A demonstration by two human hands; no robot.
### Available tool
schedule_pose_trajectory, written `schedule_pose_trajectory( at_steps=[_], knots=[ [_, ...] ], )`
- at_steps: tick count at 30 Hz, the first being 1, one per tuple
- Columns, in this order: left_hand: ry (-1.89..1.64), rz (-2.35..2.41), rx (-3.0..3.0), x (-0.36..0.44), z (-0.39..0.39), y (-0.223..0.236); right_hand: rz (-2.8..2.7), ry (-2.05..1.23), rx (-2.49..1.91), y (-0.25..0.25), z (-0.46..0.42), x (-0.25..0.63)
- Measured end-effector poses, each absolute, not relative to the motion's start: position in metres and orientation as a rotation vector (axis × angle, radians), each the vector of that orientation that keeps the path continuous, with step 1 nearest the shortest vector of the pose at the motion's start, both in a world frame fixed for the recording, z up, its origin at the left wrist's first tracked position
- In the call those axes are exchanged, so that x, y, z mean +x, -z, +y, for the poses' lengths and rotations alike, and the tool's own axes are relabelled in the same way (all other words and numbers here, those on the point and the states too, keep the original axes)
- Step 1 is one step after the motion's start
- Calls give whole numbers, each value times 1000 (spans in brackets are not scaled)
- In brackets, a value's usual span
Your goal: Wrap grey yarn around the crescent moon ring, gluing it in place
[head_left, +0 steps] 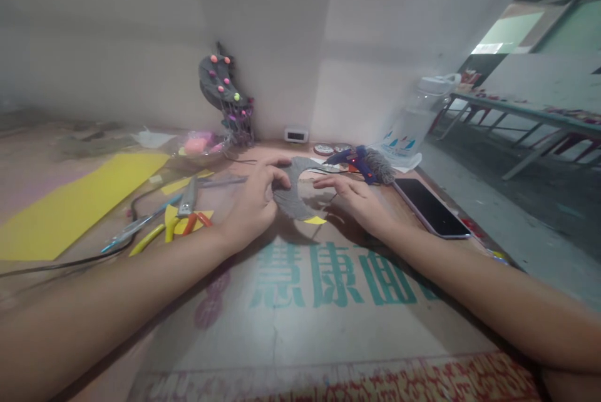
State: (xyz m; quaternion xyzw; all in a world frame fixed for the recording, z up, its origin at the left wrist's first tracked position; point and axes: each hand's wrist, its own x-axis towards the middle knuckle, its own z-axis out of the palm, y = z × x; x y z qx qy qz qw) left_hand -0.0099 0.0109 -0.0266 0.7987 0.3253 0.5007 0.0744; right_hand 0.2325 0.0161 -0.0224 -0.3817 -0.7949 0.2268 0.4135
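Note:
My left hand [260,195] is closed on a grey crescent shape [293,192], its thumb and fingers gripping the outer curve. The crescent's surface looks wrapped in yarn, and a bit of yellow [315,220] shows at its lower tip. At the crescent's open side, my right hand [354,198] has its fingertips pinched together, apart from the crescent's body. A faint thin strand shows by those fingers; blur hides its exact path. Behind my right hand lies a blue glue gun [359,163] with a small red light, against a fuzzy grey yarn bundle [381,167].
To the left are yellow sheet material [89,205], pliers [188,201] with coloured handles and a cable. A decorated grey crescent [218,82] stands against the back board. A small display [296,135] sits behind. A phone [429,208] and a water bottle [417,117] are right.

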Motion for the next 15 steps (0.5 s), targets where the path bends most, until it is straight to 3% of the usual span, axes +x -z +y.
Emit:
schedule_pose_trajectory(
  at_steps=[11,15],
  knots=[
    [-1558,937,2416,-10,9,24,-2100,-852,-1023,18,-10,219],
    [-1567,852,2054,-6,15,30,-1942,-794,-1156,19,-13,217]
  ],
)
